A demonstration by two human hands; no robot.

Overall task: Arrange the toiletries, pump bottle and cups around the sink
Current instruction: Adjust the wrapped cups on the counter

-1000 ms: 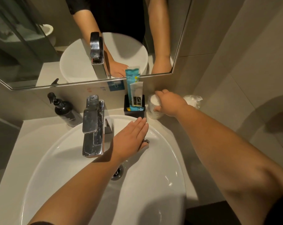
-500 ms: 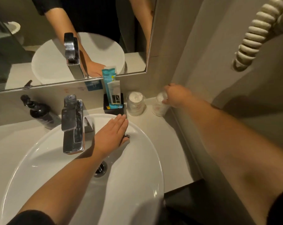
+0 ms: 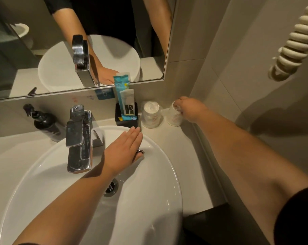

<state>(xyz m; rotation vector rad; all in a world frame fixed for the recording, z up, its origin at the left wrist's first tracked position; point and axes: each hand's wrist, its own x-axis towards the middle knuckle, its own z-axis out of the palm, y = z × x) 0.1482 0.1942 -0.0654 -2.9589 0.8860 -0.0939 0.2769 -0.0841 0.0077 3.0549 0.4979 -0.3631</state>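
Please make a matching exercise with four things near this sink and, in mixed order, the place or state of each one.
Things:
1. pump bottle
2. black holder
3. left hand
4. right hand

Places or states:
a. flat on the sink rim
b. left of the tap
c. grips the corner cup
d. holds sachets, behind the sink

Pairs: 1-b, 2-d, 3-a, 4-c

counter (image 3: pixel 188 152) right of sink (image 3: pixel 160 174): open | back: cups (image 3: pixel 150 114), black holder (image 3: pixel 126 121)
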